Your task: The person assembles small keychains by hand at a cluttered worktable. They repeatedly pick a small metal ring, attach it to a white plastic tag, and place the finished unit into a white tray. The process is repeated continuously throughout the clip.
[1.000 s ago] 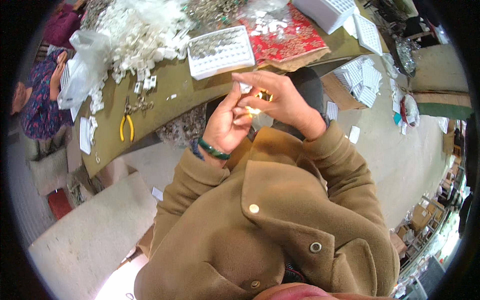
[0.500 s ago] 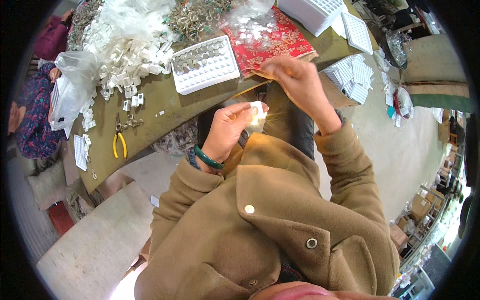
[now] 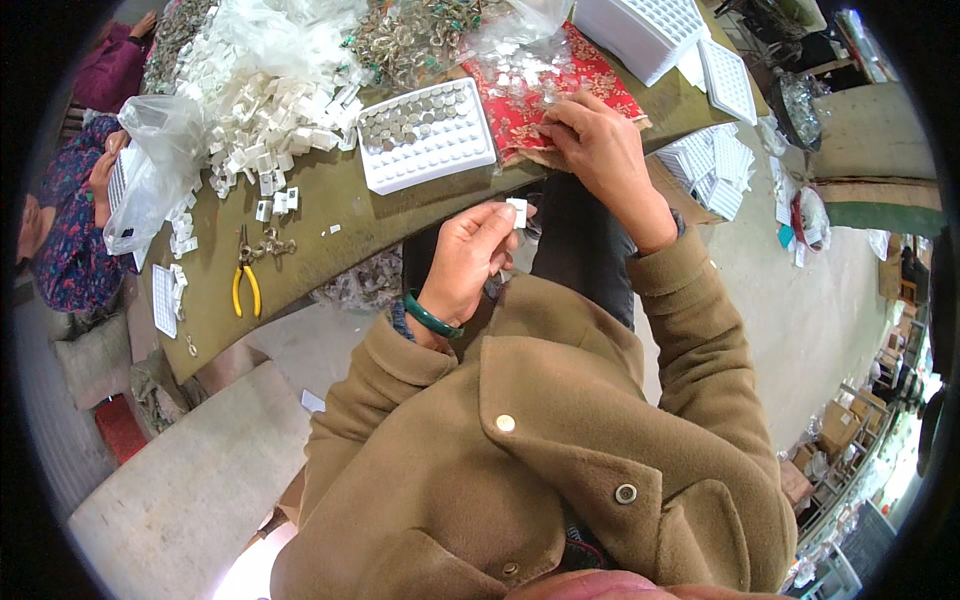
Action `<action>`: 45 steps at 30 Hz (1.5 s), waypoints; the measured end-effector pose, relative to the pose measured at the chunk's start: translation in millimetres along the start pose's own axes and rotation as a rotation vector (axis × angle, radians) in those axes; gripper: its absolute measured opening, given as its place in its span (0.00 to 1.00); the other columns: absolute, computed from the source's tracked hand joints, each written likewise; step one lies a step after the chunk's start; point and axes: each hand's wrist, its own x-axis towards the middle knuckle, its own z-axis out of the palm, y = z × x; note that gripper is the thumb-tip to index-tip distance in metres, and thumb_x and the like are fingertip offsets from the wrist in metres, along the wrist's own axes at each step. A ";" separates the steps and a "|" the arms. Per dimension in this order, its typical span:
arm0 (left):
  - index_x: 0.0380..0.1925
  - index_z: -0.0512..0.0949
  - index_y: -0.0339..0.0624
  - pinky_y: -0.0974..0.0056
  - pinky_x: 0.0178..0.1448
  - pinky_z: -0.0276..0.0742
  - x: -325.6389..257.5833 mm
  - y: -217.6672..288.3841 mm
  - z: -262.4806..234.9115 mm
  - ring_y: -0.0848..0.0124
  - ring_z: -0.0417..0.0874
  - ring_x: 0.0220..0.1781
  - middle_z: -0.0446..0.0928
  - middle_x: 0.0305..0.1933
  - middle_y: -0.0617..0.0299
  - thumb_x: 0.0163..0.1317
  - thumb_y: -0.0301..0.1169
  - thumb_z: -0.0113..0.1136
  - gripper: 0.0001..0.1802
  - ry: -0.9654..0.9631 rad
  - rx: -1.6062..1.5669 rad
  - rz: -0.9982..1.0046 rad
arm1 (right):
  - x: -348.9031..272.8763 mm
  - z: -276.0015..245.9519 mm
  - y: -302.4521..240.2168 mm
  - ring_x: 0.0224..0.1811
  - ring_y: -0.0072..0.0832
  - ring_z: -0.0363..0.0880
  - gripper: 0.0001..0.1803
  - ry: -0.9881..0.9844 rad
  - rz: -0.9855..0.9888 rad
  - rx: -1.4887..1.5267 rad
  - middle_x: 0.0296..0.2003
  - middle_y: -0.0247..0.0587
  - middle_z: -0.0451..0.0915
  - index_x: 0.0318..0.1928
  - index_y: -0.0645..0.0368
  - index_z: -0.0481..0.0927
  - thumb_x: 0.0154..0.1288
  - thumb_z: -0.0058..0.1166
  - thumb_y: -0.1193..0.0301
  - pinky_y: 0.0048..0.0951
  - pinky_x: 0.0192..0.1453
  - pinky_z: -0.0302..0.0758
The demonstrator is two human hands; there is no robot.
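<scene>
My left hand, with a green bangle at its wrist, pinches a small white plastic piece between thumb and forefinger, above my lap by the table edge. Over the near part of a red patterned cloth, my right hand has its fingers bent down, thumb and fingertips close together. Whatever those fingertips hold, if anything, is too small to make out. Small clear pieces lie on the cloth just beyond them. Left of the cloth stands a white tray partly filled with round metallic pieces.
White plastic pieces are heaped on the table, left of the tray. Yellow-handled pliers lie near its front edge. Stacked white trays stand back right, above a box of white blocks. Another person's hands are at the far left.
My right hand has moved from the cloth's near edge farther onto it, its fingers now lowered. The bright glow at my left hand is gone, and the white piece shows plainly there.
</scene>
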 end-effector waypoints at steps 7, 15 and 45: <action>0.51 0.78 0.36 0.76 0.30 0.65 2.4 16.9 3.4 0.85 0.62 0.20 0.79 0.35 0.65 0.74 0.41 0.49 0.19 -0.028 -0.219 0.011 | -11.0 -18.1 -26.0 0.33 0.16 0.80 0.06 -0.059 0.430 1.059 0.33 0.30 0.81 0.38 0.64 0.79 0.69 0.56 0.73 0.19 0.41 0.77; 0.43 0.77 0.41 0.76 0.29 0.63 -7.2 19.6 1.8 0.86 0.62 0.20 0.79 0.35 0.65 0.72 0.40 0.53 0.14 -0.003 -0.313 0.075 | -41.6 -3.8 -59.7 0.39 0.16 0.75 0.01 -0.130 0.340 1.164 0.34 0.30 0.77 0.39 0.63 0.76 0.69 0.54 0.78 0.20 0.47 0.74; 0.38 0.76 0.43 0.78 0.23 0.60 -21.6 13.0 -20.5 0.86 0.63 0.18 0.77 0.29 0.65 0.71 0.38 0.56 0.10 0.025 -0.627 0.020 | -26.2 -3.4 -85.4 0.35 0.15 0.77 0.07 -0.280 0.204 0.691 0.32 0.32 0.83 0.41 0.65 0.82 0.65 0.59 0.75 0.20 0.42 0.75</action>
